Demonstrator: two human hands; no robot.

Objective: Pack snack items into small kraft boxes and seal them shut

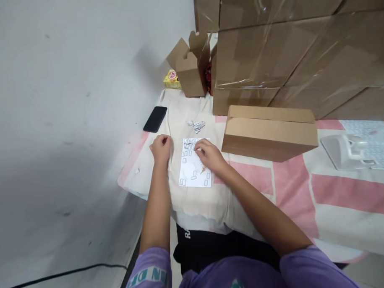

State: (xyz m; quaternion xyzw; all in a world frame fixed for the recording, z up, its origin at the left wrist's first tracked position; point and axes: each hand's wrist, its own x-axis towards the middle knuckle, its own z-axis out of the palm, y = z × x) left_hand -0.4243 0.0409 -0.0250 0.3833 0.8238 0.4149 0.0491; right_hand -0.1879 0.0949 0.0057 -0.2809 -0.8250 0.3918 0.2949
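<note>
A white sheet of paper lies on the cloth in front of me, with small rectangular outlines near its edges and grey, silvery bits at its top. My right hand is over the sheet's upper right part, thumb and fingers pinched together; anything between them is too small to make out. Left of the sheet, my left hand is closed with its fingertips together, and its contents are hidden. Just beyond the paper is a loose pile of crumpled silvery scraps. A small whitish piece lies on the cloth near my left forearm.
A black phone lies at the left edge by the wall. Behind stand a yellow box, an open cardboard carton and stacked wrapped boxes. A closed cardboard box and a white plastic object are to the right.
</note>
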